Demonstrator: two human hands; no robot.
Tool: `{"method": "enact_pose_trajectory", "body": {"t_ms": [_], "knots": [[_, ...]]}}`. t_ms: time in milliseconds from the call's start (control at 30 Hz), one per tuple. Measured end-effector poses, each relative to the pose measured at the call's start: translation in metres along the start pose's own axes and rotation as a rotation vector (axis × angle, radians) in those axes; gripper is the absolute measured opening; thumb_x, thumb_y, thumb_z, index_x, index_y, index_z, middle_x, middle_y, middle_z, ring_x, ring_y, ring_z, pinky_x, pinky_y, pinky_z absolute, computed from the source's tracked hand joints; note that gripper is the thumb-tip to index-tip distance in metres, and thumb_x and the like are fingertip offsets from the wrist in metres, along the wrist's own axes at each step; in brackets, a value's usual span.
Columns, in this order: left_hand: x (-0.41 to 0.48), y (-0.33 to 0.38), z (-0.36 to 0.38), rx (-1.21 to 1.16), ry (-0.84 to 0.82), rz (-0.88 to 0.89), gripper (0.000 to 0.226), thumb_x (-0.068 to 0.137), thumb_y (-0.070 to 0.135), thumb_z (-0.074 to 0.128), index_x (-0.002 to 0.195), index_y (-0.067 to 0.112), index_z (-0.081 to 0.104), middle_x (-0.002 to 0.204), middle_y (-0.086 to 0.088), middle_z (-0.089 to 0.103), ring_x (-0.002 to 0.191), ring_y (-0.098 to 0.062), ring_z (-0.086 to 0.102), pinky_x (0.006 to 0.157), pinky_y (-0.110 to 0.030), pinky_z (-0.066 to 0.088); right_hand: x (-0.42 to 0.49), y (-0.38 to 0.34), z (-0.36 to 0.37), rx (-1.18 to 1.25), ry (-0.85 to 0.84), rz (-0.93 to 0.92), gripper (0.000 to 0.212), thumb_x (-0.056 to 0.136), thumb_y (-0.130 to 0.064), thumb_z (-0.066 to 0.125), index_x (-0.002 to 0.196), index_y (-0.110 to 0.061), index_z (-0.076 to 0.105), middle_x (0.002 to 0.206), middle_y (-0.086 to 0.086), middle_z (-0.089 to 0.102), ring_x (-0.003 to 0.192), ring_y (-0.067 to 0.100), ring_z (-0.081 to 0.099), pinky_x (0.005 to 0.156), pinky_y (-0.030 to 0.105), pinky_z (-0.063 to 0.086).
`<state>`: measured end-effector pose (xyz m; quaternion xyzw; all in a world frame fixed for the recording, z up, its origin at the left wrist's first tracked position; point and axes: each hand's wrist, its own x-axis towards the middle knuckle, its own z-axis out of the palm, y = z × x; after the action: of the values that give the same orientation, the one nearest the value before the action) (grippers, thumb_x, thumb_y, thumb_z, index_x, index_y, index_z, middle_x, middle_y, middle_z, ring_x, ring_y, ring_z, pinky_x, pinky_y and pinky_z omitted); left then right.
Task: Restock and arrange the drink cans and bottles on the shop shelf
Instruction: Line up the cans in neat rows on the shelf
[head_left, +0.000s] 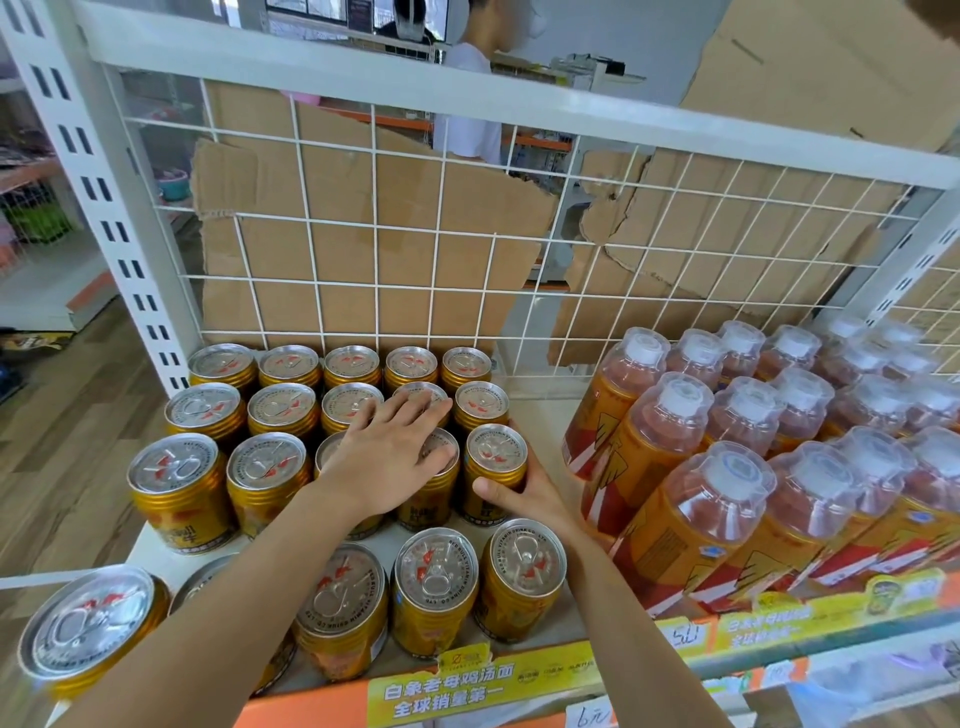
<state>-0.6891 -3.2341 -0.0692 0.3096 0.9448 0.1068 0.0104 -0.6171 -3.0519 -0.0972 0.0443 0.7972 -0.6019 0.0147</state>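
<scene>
The restock looks well advanced. The gold Red Bull cans (283, 410) stand upright in three tight rows at the back left of the shelf (543, 421). The orange drink bottles (748, 415) fill the right side in close ranks, with a bare strip between the two groups. The front row of cans (434, 582) sits looser and apart from the row behind, so closing that gap and squaring the front line is probably what remains.

The left hand (389, 457) lies flat with straight fingers across the tops of cans in the second and third rows, grasping nothing. The right hand (524, 499) grasps the end can (496, 452) of the third row. Its thumb is on the near side and its fingers wrap round the right side, next to the bare strip.
</scene>
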Motion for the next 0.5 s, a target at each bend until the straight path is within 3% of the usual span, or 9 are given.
{"method": "enact_pose_trajectory", "body": {"t_ms": [167,267,367,433,500], "knots": [[0.0007,0.0022,-0.0027,0.009,-0.028,-0.002,0.060,0.094,0.055,0.015,0.149,0.032,0.005,0.158,0.007,0.005,0.145,-0.015,-0.004,0.117,-0.042,-0.001,-0.0005,-0.0003,0.0025,-0.004,0.038,-0.027,0.121,0.032,-0.079,0.073,0.131,-0.023,0.034,0.112,-0.022,0.051,0.093,-0.024,0.052,0.073,-0.002,0.039],[0.0012,-0.0001,-0.0005,0.018,-0.018,0.006,0.063,0.090,0.056,0.013,0.149,0.032,0.008,0.157,0.007,0.008,0.145,-0.015,-0.002,0.117,-0.043,0.001,-0.0010,-0.0006,0.0037,-0.014,0.033,0.010,0.083,0.062,-0.051,0.079,0.126,-0.025,0.035,0.117,-0.014,0.054,0.105,-0.009,0.054,0.072,-0.002,0.040],[0.0029,-0.0005,0.0007,0.019,-0.007,0.007,0.059,0.094,0.054,0.016,0.149,0.031,0.009,0.157,0.008,0.009,0.145,-0.015,0.000,0.117,-0.044,0.002,-0.0012,0.0003,0.0023,-0.023,0.033,0.001,0.093,0.053,-0.061,0.078,0.128,-0.025,0.035,0.114,-0.018,0.053,0.098,-0.017,0.054,0.070,-0.002,0.040],[0.0026,-0.0003,0.0001,0.007,-0.013,0.005,0.060,0.094,0.054,0.017,0.149,0.031,0.010,0.157,0.007,0.009,0.145,-0.015,0.000,0.117,-0.045,0.002,-0.0012,0.0015,0.0017,-0.022,0.021,0.013,0.075,0.071,-0.038,0.076,0.130,-0.023,0.033,0.115,-0.016,0.051,0.104,-0.008,0.054,0.069,-0.003,0.039],[0.0014,0.0007,-0.0013,0.000,-0.022,-0.001,0.070,0.084,0.057,0.010,0.149,0.031,0.010,0.157,0.007,0.009,0.144,-0.015,0.000,0.117,-0.045,0.002,-0.0003,0.0026,0.0004,-0.022,0.020,0.015,0.065,0.081,-0.013,0.069,0.135,-0.019,0.032,0.116,-0.011,0.049,0.099,-0.007,0.050,0.068,-0.003,0.039]]}}
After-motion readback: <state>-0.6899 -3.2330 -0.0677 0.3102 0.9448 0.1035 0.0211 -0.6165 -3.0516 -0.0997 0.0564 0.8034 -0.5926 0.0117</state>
